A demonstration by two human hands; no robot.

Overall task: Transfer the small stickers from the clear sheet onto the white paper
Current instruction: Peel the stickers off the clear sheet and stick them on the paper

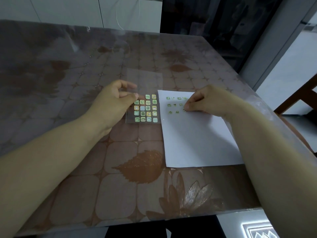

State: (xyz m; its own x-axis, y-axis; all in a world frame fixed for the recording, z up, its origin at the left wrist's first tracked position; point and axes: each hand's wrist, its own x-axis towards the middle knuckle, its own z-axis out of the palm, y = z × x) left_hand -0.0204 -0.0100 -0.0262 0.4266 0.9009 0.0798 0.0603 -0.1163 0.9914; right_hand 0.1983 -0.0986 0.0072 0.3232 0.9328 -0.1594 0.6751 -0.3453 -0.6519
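1. Done so far: about ten placed stickers [175,105] sit on the white paper [197,134]. They form three short rows at its far left corner, and the rest of the paper is bare.
2. In hand: the right hand [205,102] rests on the far part of the white paper. Its fingers [190,104] are curled and bunched, with the tips at the end sticker [184,110] of the third row. I cannot tell whether they pinch it or only press it flat. This one looks all but placed.
3. The clear sheet [145,93] lies on the worktop [120,152] just left of the white paper, almost edge to edge with it. The left hand [113,102] pinches the side farthest from the paper, thumb on top and fingers seemingly underneath, steadying it.
4. Left to do: some eighteen remaining stickers [145,108] fill the near half of the clear sheet, level with the paper's far left corner. The sheet's far half is already stripped.
5. By this count, roughly a third of the job is done. The white paper has plenty of room nearer the person for the rest.
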